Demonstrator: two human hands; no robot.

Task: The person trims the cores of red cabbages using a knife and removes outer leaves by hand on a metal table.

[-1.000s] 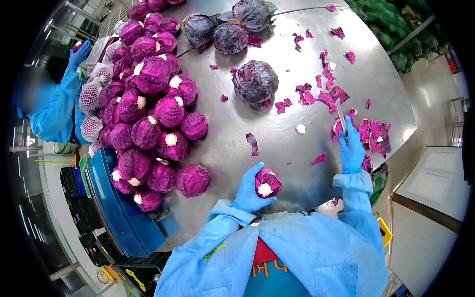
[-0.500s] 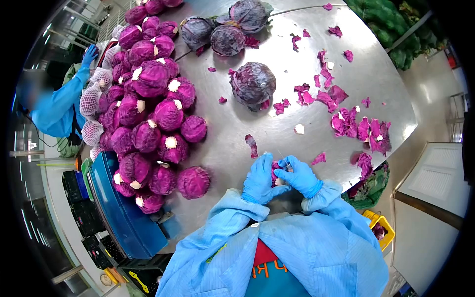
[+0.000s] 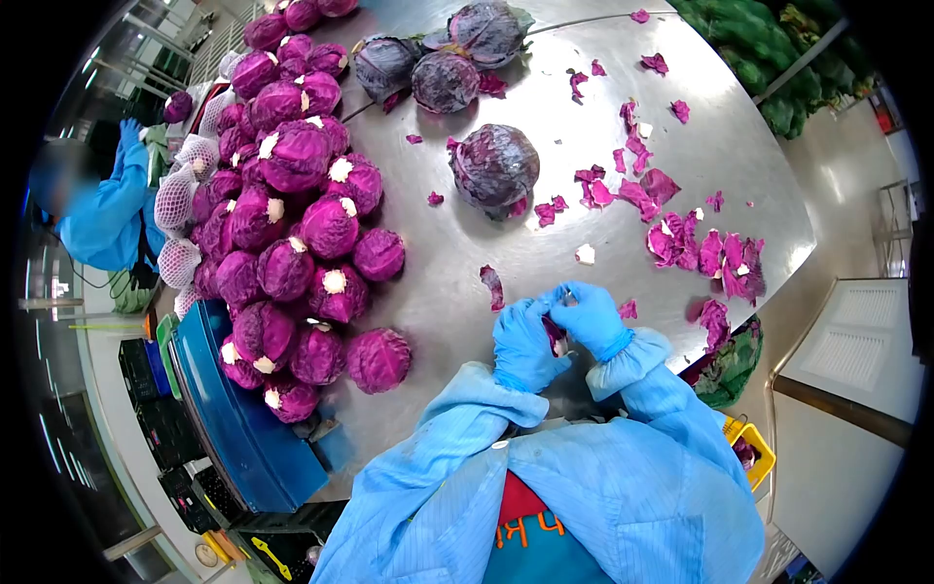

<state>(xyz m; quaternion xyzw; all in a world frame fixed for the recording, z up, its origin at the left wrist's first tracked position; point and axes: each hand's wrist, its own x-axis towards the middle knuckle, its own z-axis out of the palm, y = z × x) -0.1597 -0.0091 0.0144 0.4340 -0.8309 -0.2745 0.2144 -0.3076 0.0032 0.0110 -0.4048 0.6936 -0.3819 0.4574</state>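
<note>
My gloved left hand (image 3: 528, 346) is closed around the left side of a red cabbage (image 3: 556, 334) at the table's near edge. Only a strip of purple and a bit of white show between the hands. Against its right side, my gloved right hand (image 3: 592, 319) has its fingers curled; a small pale glint shows at the fingertips, too small to identify. Beyond the hands lie a torn purple leaf piece (image 3: 491, 287) and a white stem chip (image 3: 585, 254). Farther up sits a dark, untrimmed red cabbage (image 3: 494, 165).
Trimmed red cabbages (image 3: 302, 156) are heaped on the left, some in white foam nets (image 3: 175, 200). More dark cabbages (image 3: 446, 82) sit at the back. Leaf scraps (image 3: 671, 238) litter the metal table (image 3: 438, 341). A yellow basket (image 3: 764, 465) stands lower right; a co-worker (image 3: 107, 214) is at far left.
My hands have turned the cabbage slightly, and my right hand has risen a little over it. At far left, the co-worker's arm has drawn back, and a cabbage shows there.
</note>
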